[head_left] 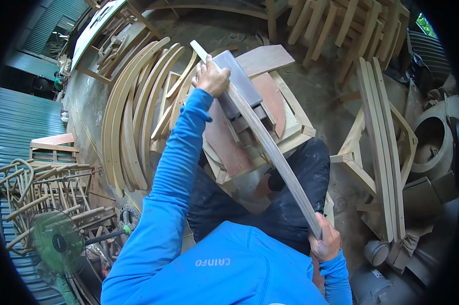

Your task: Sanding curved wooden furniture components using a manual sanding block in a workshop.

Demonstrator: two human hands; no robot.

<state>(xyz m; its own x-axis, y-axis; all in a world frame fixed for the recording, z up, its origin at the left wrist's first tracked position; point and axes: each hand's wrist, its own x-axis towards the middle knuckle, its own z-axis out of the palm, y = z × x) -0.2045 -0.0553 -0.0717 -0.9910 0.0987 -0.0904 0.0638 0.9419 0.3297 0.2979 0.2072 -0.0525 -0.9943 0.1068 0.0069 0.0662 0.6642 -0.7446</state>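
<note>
A long, narrow wooden strip (pixel 276 145) slants from the far middle down toward my right side. Near its far end, my left hand (pixel 211 76) is closed over it with the fingers curled round the edge. My right hand (pixel 325 239) grips the near end beside my right thigh. Under the strip's far half is a smooth grey rectangular plate (pixel 234 68), set over a low wooden stand (pixel 298 133). Reddish plywood pieces (pixel 227 145) lie on the stand on both sides of the plate. My knees are spread around this stand.
Curved wooden pieces (pixel 118 117) stand grouped at the left. A green fan (pixel 59 243) and a pile of wooden frames (pixel 46 190) are at the lower left. Long straight boards (pixel 381 152) rest on a wooden frame at the right, near a round grey drum (pixel 432 140). Stacked timber (pixel 349 25) lies beyond.
</note>
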